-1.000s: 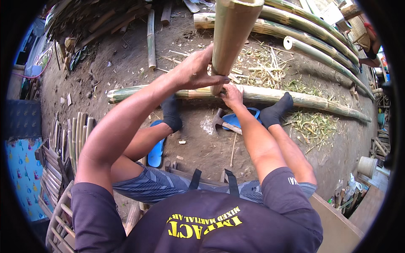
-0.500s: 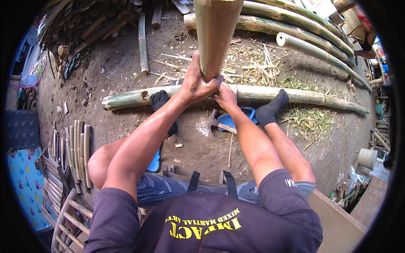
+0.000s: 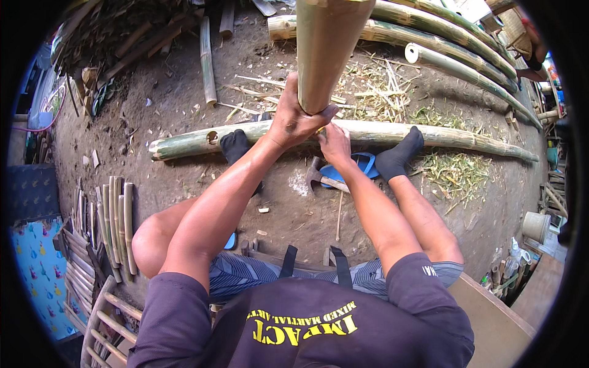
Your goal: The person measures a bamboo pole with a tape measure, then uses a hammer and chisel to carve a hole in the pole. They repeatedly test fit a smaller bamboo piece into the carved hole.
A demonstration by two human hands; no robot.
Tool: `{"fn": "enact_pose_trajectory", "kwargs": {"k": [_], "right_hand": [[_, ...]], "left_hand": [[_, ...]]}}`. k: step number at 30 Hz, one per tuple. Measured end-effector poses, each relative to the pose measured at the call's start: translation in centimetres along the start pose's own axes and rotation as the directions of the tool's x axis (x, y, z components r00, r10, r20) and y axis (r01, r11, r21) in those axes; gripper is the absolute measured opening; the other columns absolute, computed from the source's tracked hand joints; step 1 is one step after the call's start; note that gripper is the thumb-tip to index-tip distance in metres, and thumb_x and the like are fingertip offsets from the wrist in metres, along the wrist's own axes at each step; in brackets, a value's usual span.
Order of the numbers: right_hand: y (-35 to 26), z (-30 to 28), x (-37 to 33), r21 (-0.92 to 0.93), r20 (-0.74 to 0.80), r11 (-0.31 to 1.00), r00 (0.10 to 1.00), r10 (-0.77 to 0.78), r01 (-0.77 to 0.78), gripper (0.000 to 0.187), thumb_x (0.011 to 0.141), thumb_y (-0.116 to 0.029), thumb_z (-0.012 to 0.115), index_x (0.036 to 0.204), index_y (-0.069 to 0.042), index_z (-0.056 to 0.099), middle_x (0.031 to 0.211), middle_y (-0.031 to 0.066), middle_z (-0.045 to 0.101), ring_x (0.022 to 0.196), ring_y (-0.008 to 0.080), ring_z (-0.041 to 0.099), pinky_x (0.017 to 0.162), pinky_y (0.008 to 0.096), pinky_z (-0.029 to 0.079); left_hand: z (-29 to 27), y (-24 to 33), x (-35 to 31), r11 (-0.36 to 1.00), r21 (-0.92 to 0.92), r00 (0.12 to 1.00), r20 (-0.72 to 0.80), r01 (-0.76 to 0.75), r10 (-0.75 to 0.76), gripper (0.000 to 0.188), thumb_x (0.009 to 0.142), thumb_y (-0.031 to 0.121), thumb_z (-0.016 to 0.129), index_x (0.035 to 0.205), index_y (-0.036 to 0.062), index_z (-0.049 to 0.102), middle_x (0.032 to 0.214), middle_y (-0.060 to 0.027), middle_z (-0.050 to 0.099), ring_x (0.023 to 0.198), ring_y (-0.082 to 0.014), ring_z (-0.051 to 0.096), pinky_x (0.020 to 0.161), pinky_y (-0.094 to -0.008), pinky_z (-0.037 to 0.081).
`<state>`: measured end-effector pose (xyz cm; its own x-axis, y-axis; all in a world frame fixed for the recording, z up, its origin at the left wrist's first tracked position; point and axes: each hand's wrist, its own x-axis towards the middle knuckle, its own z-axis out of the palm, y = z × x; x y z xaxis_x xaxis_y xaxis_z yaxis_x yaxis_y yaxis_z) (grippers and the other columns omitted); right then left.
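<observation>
A thick bamboo pole [image 3: 331,55] rises steeply toward me from the middle of a second bamboo pole [image 3: 178,145] lying crosswise on the ground. My left hand [image 3: 294,119] is wrapped round the upright pole near its lower end. Just below, my right hand [image 3: 335,143] is closed by the place where the two poles meet; what its fingers hold is hidden. A round hole [image 3: 212,137] shows in the lying pole on the left. My feet in black socks [image 3: 399,153] rest against that pole. A hammer [image 3: 316,173] lies on the ground below my right hand.
Blue slippers [image 3: 362,167] lie by the hammer. More long bamboo poles [image 3: 460,70] lie at the far right, beside bamboo shavings [image 3: 457,175]. Short bamboo pieces [image 3: 116,221] stand at the left. A split strip [image 3: 207,61] lies farther off. At the far right edge is another person [image 3: 534,61].
The upright pole and both hands sit slightly farther right in the picture, as does most of the scene. Both hands keep their places at the joint.
</observation>
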<state>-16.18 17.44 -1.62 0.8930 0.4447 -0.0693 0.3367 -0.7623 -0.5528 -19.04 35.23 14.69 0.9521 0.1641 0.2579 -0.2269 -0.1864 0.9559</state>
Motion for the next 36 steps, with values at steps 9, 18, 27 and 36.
{"fn": "enact_pose_trajectory", "kwargs": {"k": [9,18,27,36], "right_hand": [[-3.7,0.4,-5.5,0.135,-0.005,0.95,0.959,-0.282,0.28,0.022,0.093,-0.017,0.068,0.114,-0.01,0.066,0.103,0.0122,0.065,0.096,0.0341,0.063,0.083,0.0459,0.053],[-5.1,2.5,-4.4,0.011,-0.005,0.936,0.936,-0.351,0.351,0.033,0.1,-0.019,0.058,0.13,-0.005,0.057,0.101,0.0167,0.067,0.095,0.0355,0.066,0.083,0.0466,0.053],[-4.4,3.7,-3.7,-0.09,0.025,0.952,0.956,-0.291,0.292,0.03,0.103,-0.021,0.054,0.126,-0.003,0.057,0.103,0.0169,0.071,0.095,0.0329,0.069,0.084,0.0455,0.054],[-3.0,1.4,-3.9,0.005,-0.012,0.98,0.98,-0.201,0.201,0.021,0.103,-0.02,0.055,0.119,-0.006,0.058,0.093,0.0174,0.072,0.088,0.0356,0.07,0.08,0.0478,0.055]], "left_hand": [[-0.1,0.1,0.4,1.0,0.021,1.0,0.004,0.006,-0.006,0.07,0.077,0.023,0.087,0.125,0.0033,0.04,0.106,-0.0135,0.058,0.094,-0.0216,0.059,0.084,-0.0388,0.051],[0.1,0.5,0.4,1.0,0.012,0.999,-0.031,0.024,-0.024,0.07,0.077,0.022,0.086,0.126,0.0034,0.04,0.102,-0.0123,0.059,0.091,-0.0212,0.06,0.082,-0.0394,0.052],[0.3,-0.1,0.7,1.0,0.009,0.999,-0.051,-0.019,0.02,0.07,0.077,0.021,0.086,0.126,0.003,0.04,0.102,-0.0114,0.058,0.089,-0.0212,0.06,0.081,-0.0385,0.052],[0.2,0.1,0.1,0.999,0.019,0.999,-0.02,0.042,-0.042,0.07,0.077,0.022,0.086,0.126,0.0029,0.04,0.106,-0.0123,0.056,0.095,-0.0211,0.059,0.084,-0.039,0.051]]}}
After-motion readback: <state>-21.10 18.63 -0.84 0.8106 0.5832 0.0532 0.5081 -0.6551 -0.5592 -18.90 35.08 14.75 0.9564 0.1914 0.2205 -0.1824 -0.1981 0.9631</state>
